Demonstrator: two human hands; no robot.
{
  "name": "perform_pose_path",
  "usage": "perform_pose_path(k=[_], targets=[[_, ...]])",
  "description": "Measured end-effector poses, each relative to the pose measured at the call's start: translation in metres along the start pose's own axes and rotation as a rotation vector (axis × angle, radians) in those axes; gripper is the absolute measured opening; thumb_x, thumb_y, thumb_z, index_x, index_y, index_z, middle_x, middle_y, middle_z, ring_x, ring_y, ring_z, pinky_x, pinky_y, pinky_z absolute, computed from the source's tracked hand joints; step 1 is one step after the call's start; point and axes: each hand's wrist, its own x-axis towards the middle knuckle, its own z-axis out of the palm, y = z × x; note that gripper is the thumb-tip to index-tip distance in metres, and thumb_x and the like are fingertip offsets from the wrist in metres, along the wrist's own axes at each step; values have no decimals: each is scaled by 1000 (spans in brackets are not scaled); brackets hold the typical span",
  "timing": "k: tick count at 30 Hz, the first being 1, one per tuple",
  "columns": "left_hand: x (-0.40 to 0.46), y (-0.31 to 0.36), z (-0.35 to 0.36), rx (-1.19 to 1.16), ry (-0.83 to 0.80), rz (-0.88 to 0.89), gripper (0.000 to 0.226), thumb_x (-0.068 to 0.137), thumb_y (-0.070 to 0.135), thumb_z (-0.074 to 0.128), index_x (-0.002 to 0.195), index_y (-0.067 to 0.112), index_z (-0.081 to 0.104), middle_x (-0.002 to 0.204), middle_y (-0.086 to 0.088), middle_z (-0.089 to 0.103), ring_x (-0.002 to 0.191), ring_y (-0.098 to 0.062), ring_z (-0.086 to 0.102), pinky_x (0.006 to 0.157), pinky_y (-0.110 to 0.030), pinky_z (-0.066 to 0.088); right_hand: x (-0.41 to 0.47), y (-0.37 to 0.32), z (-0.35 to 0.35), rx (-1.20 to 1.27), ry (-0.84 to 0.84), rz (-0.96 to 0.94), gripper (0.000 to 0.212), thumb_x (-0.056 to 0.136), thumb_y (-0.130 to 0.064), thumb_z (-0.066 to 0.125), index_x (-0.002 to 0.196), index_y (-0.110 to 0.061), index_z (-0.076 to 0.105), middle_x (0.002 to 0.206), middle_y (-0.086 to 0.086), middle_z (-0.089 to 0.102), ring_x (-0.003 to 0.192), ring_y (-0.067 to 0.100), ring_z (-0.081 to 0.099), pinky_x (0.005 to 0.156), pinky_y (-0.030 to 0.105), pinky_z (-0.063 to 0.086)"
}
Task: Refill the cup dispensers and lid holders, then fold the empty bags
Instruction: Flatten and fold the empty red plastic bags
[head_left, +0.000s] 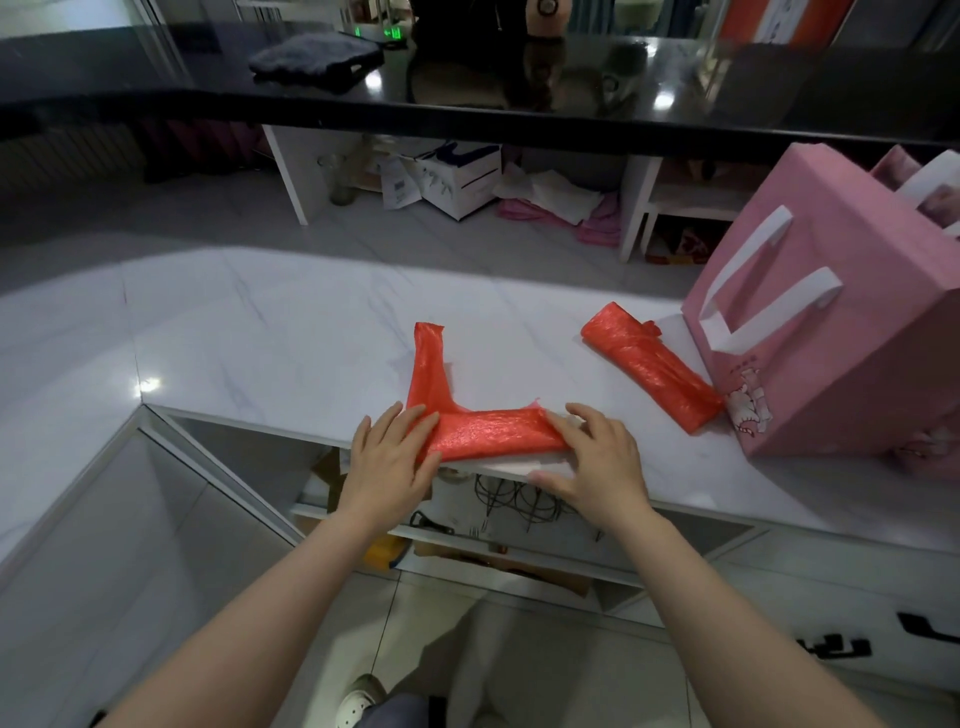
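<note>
A: Step in hand: bag folding. No cup dispensers or lid holders in view, so I judge the refilling part is not what is being worked on here

B: Where is the bag (493, 434)?

A: Red plastic, at the near edge of the table (260, 332), folded into a flat band lying left to right. One handle strip sticks up from its left end, pointing away from the person

B: Hands?

A: Left hand (392, 457) lies on the band's left end, fingers straight and pressing it flat, nothing gripped. Right hand (592, 457) is at the right end, fingers bent over the bag's edge; whether it pinches the plastic or only presses, I cannot tell

B: Next move?

A: Judgement only: the loose handle needs folding down onto the band, then the band rolled or folded shorter. The film is thin and springy, so one hand should hold the crease while the other works

B: Surroundings?

A: A second red bag (652, 366), already a tight bundle, lies to the right, just beside a pink paper bag (831, 338) with white handles. Dark counter (467, 111) behind

B: Obstructions?

A: None on the working patch. The band overhangs the table edge slightly, so it could slip off
</note>
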Motion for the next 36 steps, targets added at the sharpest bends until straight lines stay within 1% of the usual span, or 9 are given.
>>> perform_pose_path(k=[3, 7, 11, 19, 23, 26, 29, 32, 36], targets=[[-4, -9, -5, -99, -35, 29, 68, 85, 58, 51, 142, 26, 33, 144, 3, 41, 135, -19, 33, 116, -43, 12, 0, 1, -1, 59, 19, 26, 70, 66, -68, 65, 128, -42, 49, 127, -9, 40, 121, 17, 33, 108, 37, 28], [1, -7, -19, -368, -3, -79, 45, 80, 19, 64, 121, 27, 47, 112, 7, 58, 99, -10, 56, 91, -34, 48, 1, 4, 1, 170, 94, 19, 26, 77, -52, 64, 97, -35, 65, 104, -17, 47, 108, 13, 41, 95, 33, 36], [9, -2, -24, -613, 3, -259, 10, 91, 21, 57, 97, 29, 58, 95, 10, 62, 87, 0, 58, 65, -11, 41, 5, -1, 2, 242, 116, 132, 55, 81, -64, 44, 96, -19, 71, 105, -11, 55, 108, 13, 41, 92, 38, 44], [19, 6, -20, -505, 77, -363, 51, 88, 32, 65, 132, 26, 38, 85, 7, 62, 80, -11, 62, 68, -26, 52, 8, -10, 7, 167, 222, 234, 51, 80, -57, 59, 123, -33, 44, 110, -8, 54, 108, 17, 46, 91, 38, 44], [22, 9, -18, -201, 90, -239, 50, 91, 31, 61, 136, 32, 40, 87, 6, 61, 92, -19, 55, 80, -38, 49, 7, -7, 8, 81, 201, 130, 35, 87, -58, 47, 117, -43, 55, 117, -8, 48, 114, 20, 43, 95, 37, 37], [21, 8, -15, -62, 115, -154, 39, 95, 28, 51, 134, 27, 49, 106, -3, 60, 99, -23, 54, 84, -40, 47, 4, -3, 6, -11, 73, 69, 65, 76, -79, 34, 129, -44, 49, 137, -7, 39, 128, 20, 32, 108, 42, 27], [20, 3, -12, 53, 83, -125, 44, 98, 36, 43, 139, 23, 46, 133, -10, 45, 112, -25, 50, 96, -45, 42, 2, -1, 4, -124, -29, -56, 90, 63, -85, 46, 140, -41, 36, 148, -4, 27, 137, 19, 21, 115, 48, 14], [16, -7, -11, 109, -62, -41, 67, 92, 61, 36, 147, 23, 32, 151, -4, 23, 131, -21, 34, 109, -46, 27, 1, 0, 0, -7, 4, -67, 74, 64, -72, 65, 129, -43, 49, 140, -4, 37, 132, 17, 27, 114, 47, 17], [10, -23, -20, 16, -111, 78, 77, 80, 63, 58, 144, 26, 37, 144, 3, 41, 131, -19, 35, 110, -42, 25, 2, 4, -1, 205, 80, -21, 30, 75, -55, 67, 97, -36, 70, 119, -11, 53, 116, 17, 41, 102, 37, 32]])
